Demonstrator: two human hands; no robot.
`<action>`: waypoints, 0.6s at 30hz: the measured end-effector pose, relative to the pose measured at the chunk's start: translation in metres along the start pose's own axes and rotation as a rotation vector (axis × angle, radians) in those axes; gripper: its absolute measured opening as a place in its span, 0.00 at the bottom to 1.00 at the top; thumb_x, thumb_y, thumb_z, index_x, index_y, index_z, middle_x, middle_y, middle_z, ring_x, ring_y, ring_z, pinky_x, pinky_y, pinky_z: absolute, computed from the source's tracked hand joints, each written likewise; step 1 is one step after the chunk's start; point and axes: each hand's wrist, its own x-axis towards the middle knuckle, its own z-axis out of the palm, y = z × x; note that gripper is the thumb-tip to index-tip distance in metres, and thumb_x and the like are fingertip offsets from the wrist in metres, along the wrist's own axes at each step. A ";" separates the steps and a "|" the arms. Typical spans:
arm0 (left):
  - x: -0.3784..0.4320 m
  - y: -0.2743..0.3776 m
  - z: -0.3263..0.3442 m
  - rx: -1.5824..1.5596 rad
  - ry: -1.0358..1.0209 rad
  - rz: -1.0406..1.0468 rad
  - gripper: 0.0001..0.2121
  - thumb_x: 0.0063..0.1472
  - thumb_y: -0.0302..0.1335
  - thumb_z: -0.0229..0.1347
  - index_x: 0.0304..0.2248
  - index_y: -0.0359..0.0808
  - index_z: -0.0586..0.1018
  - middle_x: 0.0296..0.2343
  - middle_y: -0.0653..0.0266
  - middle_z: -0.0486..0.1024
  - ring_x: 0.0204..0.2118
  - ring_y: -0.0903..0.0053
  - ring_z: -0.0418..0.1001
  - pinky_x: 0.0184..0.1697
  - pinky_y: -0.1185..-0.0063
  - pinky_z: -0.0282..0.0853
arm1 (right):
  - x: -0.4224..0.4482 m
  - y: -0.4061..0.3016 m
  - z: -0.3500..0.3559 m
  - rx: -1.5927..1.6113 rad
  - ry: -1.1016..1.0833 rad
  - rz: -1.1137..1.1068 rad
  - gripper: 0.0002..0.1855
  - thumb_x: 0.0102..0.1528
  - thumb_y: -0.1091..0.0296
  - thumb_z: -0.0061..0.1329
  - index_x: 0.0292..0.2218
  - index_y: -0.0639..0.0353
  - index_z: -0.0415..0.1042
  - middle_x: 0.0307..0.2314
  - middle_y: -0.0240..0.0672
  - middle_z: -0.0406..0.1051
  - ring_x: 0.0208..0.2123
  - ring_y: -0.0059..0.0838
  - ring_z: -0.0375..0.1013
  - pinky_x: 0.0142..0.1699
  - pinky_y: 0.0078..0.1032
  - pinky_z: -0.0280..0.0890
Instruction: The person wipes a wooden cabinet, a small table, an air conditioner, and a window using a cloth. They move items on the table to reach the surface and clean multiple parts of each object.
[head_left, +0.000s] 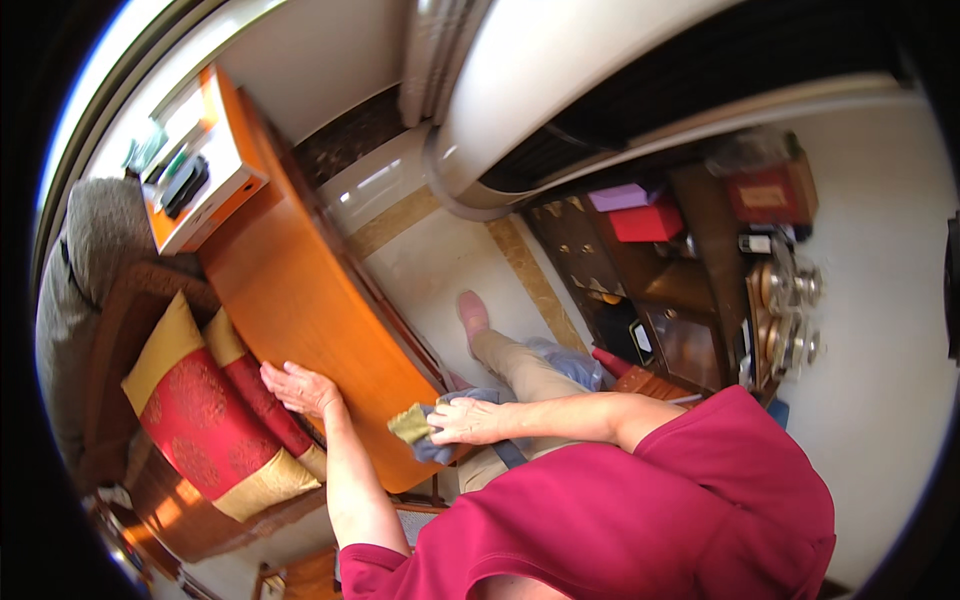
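Observation:
My right hand (466, 421) grips a crumpled cloth (436, 448), grey-blue with a yellow-green part, at the near right edge of an orange-brown wooden table (315, 300). Over the table's left edge is my left hand (300, 388), its fingers spread a little and nothing in them. Whether its palm touches the wood I cannot tell. Beside that hand lie red cushions (206, 420) with gold ends, on a carved wooden seat (180, 517). At the table's far end stands a white and orange box (217, 202) with a black object (186, 186) on it.
To the right is a dark wooden cabinet (686, 296) bearing a red box (646, 220), a purple box (619, 197) and glass jars (795, 289). A large white rounded appliance (517, 97) stands ahead. A plastic bag (562, 361) sits by my leg on the tiled floor (420, 262).

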 end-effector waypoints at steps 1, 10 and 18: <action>0.002 -0.005 0.001 -0.027 0.011 0.011 0.23 0.73 0.38 0.44 0.63 0.42 0.63 0.61 0.59 0.63 0.62 0.59 0.63 0.57 0.59 0.63 | -0.006 -0.006 -0.001 0.053 -0.090 0.067 0.11 0.56 0.65 0.47 0.41 0.48 0.72 0.39 0.37 0.66 0.43 0.37 0.69 0.38 0.35 0.66; -0.054 0.025 -0.071 -0.680 -0.645 0.436 0.28 0.70 0.47 0.50 0.58 0.32 0.68 0.61 0.48 0.59 0.65 0.57 0.56 0.68 0.63 0.51 | -0.072 -0.008 -0.102 0.686 0.569 0.719 0.30 0.53 0.72 0.53 0.57 0.52 0.66 0.53 0.36 0.65 0.56 0.33 0.66 0.60 0.28 0.62; -0.168 0.159 -0.215 -1.249 -1.480 -0.123 0.16 0.66 0.32 0.60 0.51 0.37 0.78 0.43 0.74 0.79 0.44 0.86 0.73 0.51 0.80 0.66 | -0.121 -0.085 -0.156 0.946 0.920 0.754 0.36 0.49 0.70 0.60 0.57 0.63 0.64 0.51 0.41 0.69 0.55 0.32 0.68 0.61 0.28 0.62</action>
